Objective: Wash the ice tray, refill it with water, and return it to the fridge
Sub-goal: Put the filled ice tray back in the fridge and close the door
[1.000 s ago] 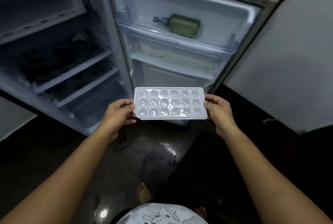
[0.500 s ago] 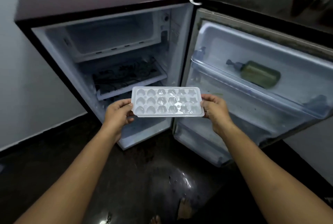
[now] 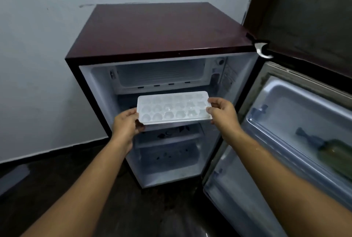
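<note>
While both hands hold it by its short ends, the ice tray [image 3: 174, 107] hangs level in front of the open fridge [image 3: 162, 29], at the height of the gap just under the freezer box [image 3: 162, 74]. Whether its far edge has crossed into the cabinet I cannot tell.

The left hand [image 3: 124, 122] grips the left end. Its thumb lies on top of the rim and its fingers curl underneath, out of sight. The right hand [image 3: 222, 114] pinches the right end, with the thumb pressed on the near corner and the forefinger bent over the far corner. Its other fingers are tucked below the tray.

The tray is white and partly see-through, with three rows of moulded cells that look glossy. How full they are cannot be made out.

The fridge is a small one with a dark red top, standing against a pale wall [image 3: 38, 65] on a dark floor [image 3: 57, 198]. Its door [image 3: 297, 107] is swung wide open to the right. A green bottle [image 3: 335, 153] lies on its side in the door rack [image 3: 282, 141]. Below the tray, inside the cabinet, a shelf [image 3: 167, 139] shows with dark specks on it.
</note>
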Demonstrator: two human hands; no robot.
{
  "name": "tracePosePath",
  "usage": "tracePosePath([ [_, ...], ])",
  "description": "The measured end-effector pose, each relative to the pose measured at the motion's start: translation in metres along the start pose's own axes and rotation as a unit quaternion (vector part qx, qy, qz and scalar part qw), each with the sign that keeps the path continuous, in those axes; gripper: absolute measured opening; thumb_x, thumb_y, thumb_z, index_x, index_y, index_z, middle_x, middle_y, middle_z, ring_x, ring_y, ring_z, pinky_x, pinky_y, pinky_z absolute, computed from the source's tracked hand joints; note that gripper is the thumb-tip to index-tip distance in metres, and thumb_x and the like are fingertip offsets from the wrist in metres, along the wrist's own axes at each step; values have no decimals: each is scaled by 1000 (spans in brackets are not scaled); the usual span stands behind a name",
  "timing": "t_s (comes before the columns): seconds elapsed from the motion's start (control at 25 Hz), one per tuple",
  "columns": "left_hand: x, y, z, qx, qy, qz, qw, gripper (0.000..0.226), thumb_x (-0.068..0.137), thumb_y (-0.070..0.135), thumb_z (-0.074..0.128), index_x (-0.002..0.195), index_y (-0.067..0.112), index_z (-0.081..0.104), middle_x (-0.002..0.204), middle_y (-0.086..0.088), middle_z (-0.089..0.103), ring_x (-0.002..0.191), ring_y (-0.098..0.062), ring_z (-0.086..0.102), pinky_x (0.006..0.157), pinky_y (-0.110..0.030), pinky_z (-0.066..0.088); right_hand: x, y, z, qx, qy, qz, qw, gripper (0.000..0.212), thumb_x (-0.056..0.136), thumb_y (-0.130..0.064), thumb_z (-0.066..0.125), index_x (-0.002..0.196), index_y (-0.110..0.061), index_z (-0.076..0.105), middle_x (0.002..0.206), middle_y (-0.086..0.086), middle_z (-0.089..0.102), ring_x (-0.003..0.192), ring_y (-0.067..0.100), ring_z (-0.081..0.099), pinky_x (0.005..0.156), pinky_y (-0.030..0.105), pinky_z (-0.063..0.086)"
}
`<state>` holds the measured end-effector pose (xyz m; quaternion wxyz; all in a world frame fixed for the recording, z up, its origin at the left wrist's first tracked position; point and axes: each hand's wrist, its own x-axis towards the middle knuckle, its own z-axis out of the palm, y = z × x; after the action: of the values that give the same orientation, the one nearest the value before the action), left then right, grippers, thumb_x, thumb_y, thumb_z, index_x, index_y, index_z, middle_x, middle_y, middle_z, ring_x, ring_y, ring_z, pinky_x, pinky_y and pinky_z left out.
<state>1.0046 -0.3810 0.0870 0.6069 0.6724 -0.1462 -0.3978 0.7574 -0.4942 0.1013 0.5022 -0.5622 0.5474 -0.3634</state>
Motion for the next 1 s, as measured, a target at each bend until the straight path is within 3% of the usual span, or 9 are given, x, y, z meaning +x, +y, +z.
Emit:
tracePosePath([
  [0.12, 29, 11, 7, -7, 8, 12, 1000, 33, 102, 1, 58, 133, 7, 66, 120, -11, 75, 105, -22, 73, 73, -29, 60, 39, -7, 16, -29, -10, -28, 999, 42, 94, -4, 59, 135, -10, 64, 125, 1, 69, 115, 22, 66, 98, 42, 55],
  [0.24, 57, 21, 12, -15, 12, 33, 999, 37, 102, 1, 58, 139, 5, 62, 122, -11, 74, 106, -23, 72, 74, -28, 60, 71, -11, 31, -42, -12, -45, 998, 47, 91, -6, 57, 137, -12, 63, 128, 3, 68, 116, 24, 65, 101, 48, 56],
  [0.36, 78, 28, 16, -15, 17, 59, 998, 35, 103, 2, 56, 137, 7, 64, 116, -10, 75, 108, -26, 73, 75, -27, 61, 97, -12, 41, -35, -9, -50, 998, 41, 95, -4, 55, 134, -14, 64, 122, 1, 68, 100, 18, 68, 84, 38, 60],
  [0.44, 90, 31, 19, -17, 18, 71, 997, 35, 103, 2, 56, 136, 7, 65, 112, -8, 75, 102, -23, 73, 77, -27, 61, 112, -14, 47, -19, -3, -43, 999, 37, 97, -1, 54, 128, -16, 66, 109, -6, 66, 88, 10, 63, 73, 29, 55],
  [0.56, 104, 34, 23, -19, 21, 85, 996, 35, 104, 2, 56, 137, 8, 64, 109, -5, 75, 92, -17, 71, 74, -26, 59, 133, -19, 56, -13, 9, -41, 999, 35, 96, 2, 53, 119, -20, 68, 101, -10, 63, 87, 7, 60, 72, 25, 51],
  [0.68, 112, 32, 24, -8, 22, 102, 994, 32, 105, 2, 53, 133, 13, 65, 108, -2, 74, 90, -14, 71, 65, -19, 58, 148, -20, 64, -13, 9, -47, 999, 34, 96, 1, 53, 120, -16, 69, 108, -4, 65, 91, 12, 61, 70, 25, 49],
  [0.88, 128, 26, 26, 3, 43, 135, 990, 28, 106, 6, 55, 125, 22, 69, 108, 2, 73, 97, -15, 70, 74, -25, 56, 160, -24, 75, -39, 8, -56, 998, 39, 97, 1, 53, 129, -15, 69, 126, 4, 65, 110, 22, 62, 95, 36, 57],
  [1.0, 139, 27, 29, 23, 77, 142, 987, 30, 106, 5, 54, 117, 26, 73, 105, 2, 73, 92, -15, 69, 80, -31, 60, 166, -25, 79, -25, 9, -55, 998, 35, 97, 2, 54, 123, -15, 70, 113, 1, 67, 103, 21, 65, 98, 46, 59],
])
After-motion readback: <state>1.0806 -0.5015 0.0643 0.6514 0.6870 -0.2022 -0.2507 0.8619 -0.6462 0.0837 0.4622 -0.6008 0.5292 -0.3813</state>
